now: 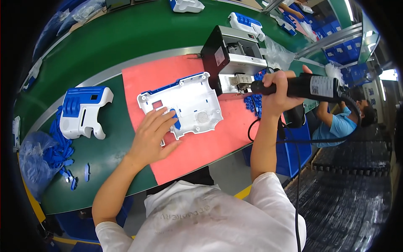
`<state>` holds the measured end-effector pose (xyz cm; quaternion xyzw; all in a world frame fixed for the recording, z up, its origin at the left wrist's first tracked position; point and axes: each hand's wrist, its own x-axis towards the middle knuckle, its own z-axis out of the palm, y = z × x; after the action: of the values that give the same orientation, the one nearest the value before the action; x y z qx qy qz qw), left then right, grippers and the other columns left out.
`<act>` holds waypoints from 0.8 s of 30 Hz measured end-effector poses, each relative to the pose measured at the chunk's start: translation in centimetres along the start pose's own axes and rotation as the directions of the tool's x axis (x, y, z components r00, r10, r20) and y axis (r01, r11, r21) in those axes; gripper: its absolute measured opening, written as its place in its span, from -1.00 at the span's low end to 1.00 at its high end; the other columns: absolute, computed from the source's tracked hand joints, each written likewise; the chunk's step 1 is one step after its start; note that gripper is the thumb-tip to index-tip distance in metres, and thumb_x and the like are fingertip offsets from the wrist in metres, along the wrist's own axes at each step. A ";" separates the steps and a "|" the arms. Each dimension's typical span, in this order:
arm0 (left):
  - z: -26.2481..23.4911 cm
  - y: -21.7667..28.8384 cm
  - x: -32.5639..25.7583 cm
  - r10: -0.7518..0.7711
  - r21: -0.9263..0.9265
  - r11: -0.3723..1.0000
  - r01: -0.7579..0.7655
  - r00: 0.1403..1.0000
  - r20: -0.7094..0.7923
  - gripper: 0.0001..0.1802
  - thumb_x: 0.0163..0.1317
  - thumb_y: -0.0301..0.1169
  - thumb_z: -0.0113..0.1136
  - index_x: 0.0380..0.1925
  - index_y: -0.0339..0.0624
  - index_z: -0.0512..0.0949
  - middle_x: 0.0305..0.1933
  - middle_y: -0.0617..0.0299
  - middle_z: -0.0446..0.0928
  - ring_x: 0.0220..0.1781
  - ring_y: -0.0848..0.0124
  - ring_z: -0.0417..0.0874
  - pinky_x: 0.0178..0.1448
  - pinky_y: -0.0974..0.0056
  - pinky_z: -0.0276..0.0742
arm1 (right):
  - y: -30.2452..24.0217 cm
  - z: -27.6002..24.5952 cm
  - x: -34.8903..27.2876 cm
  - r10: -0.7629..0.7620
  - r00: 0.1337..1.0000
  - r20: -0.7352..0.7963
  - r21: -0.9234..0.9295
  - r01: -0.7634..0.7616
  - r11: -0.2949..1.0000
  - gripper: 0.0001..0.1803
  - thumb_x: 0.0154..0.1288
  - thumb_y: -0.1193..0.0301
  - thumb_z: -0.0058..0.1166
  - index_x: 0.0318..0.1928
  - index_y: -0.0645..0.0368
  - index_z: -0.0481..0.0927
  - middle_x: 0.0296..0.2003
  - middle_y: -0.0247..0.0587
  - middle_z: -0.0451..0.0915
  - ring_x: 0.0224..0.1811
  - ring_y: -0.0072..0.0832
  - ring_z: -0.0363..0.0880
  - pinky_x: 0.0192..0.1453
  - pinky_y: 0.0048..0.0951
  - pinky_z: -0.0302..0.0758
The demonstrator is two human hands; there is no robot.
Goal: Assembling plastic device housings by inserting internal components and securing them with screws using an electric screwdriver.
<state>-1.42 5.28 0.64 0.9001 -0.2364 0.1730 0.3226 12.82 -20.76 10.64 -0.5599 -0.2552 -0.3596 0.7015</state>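
Note:
A white plastic housing with blue trim lies inside-up on a pink foam mat. My left hand presses flat on its near left corner, fingers over a small blue part. My right hand grips a black electric screwdriver, held level with its tip pointing left at the metal feeder box, right of the housing. A black cable hangs from the tool.
A blue and white assembled housing lies on the green belt at left, beside a bag and loose blue clips. More housings sit further up the belt. Another person in a blue shirt works at right, beyond blue bins.

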 end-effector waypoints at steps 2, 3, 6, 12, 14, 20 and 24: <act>-0.1 -0.1 0.0 0.000 0.004 1.000 0.000 1.000 0.007 -0.44 -0.10 -0.30 0.45 -0.05 -0.29 0.56 0.16 0.04 0.51 0.29 0.03 0.43 0.34 -0.05 0.33 | 0.6 0.3 0.3 0.013 1.000 -0.007 0.049 -0.013 0.999 -0.39 0.16 0.72 0.05 0.21 0.36 0.13 -0.59 -0.25 0.51 -0.66 -0.54 0.46 -0.46 -0.49 0.44; -0.1 -0.1 0.1 0.005 0.004 1.000 -0.005 1.000 0.008 -0.44 -0.10 -0.30 0.45 -0.05 -0.29 0.56 0.16 0.04 0.51 0.29 0.03 0.43 0.34 -0.05 0.33 | 1.0 0.0 0.3 0.040 0.999 0.004 0.043 -0.040 0.998 -0.40 0.16 0.72 0.06 0.21 0.37 0.15 -0.57 -0.25 0.51 -0.66 -0.53 0.47 -0.49 -0.49 0.44; 0.0 -0.2 0.0 -0.004 -0.004 1.000 0.004 1.000 0.010 -0.43 -0.10 -0.30 0.45 -0.04 -0.29 0.56 0.16 0.04 0.50 0.29 0.03 0.43 0.34 -0.05 0.32 | 1.5 -0.4 -0.3 0.085 0.996 0.034 -0.009 -0.085 0.996 -0.39 0.14 0.74 0.08 0.20 0.37 0.17 -0.58 -0.26 0.50 -0.66 -0.52 0.47 -0.52 -0.51 0.42; -0.3 0.0 -0.3 -0.020 -0.004 1.000 0.020 1.000 -0.003 -0.43 -0.10 -0.30 0.45 -0.04 -0.28 0.56 0.15 0.05 0.51 0.29 0.03 0.44 0.35 -0.05 0.32 | -0.1 -0.2 -0.9 0.151 0.986 0.074 -0.112 -0.142 0.983 -0.40 0.15 0.76 0.01 0.21 0.34 0.16 -0.64 -0.23 0.42 -0.70 -0.50 0.40 -0.54 -0.40 0.44; -0.3 0.1 -0.3 -0.021 -0.028 0.999 0.021 1.000 0.000 -0.41 -0.10 -0.35 0.44 0.00 -0.28 0.54 0.18 0.01 0.49 0.30 0.00 0.42 0.36 -0.05 0.31 | -1.3 0.6 -1.7 0.172 0.981 0.086 0.013 -0.173 0.985 -0.37 0.14 0.73 0.00 0.23 0.32 0.13 -0.63 -0.22 0.42 -0.72 -0.49 0.38 -0.56 -0.40 0.43; -0.4 0.0 -0.1 -0.040 -0.039 0.998 0.042 0.998 0.043 -0.42 -0.02 -0.29 0.39 0.07 -0.15 0.54 0.19 0.05 0.46 0.32 0.04 0.38 0.37 -0.04 0.28 | -2.6 6.2 -7.4 0.214 0.908 0.360 0.075 -0.257 0.964 -0.26 0.14 0.68 0.03 0.29 0.25 -0.01 -0.60 -0.22 0.41 -0.70 -0.49 0.40 -0.54 -0.42 0.46; -0.2 -0.1 -0.4 -0.015 -0.020 1.000 0.016 0.998 0.058 -0.48 0.06 -0.24 0.36 0.08 -0.03 0.57 0.21 0.09 0.46 0.32 0.03 0.35 0.35 -0.08 0.27 | -2.4 7.9 -9.2 0.332 0.846 0.417 0.091 -0.402 0.911 -0.29 0.12 0.72 0.00 0.26 0.23 0.00 -0.61 -0.27 0.41 -0.68 -0.53 0.42 -0.52 -0.46 0.46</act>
<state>-1.71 5.62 0.53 0.9032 -0.2403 0.1420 0.3262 5.65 -11.40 7.06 -0.5951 -0.3089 -0.0751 0.7381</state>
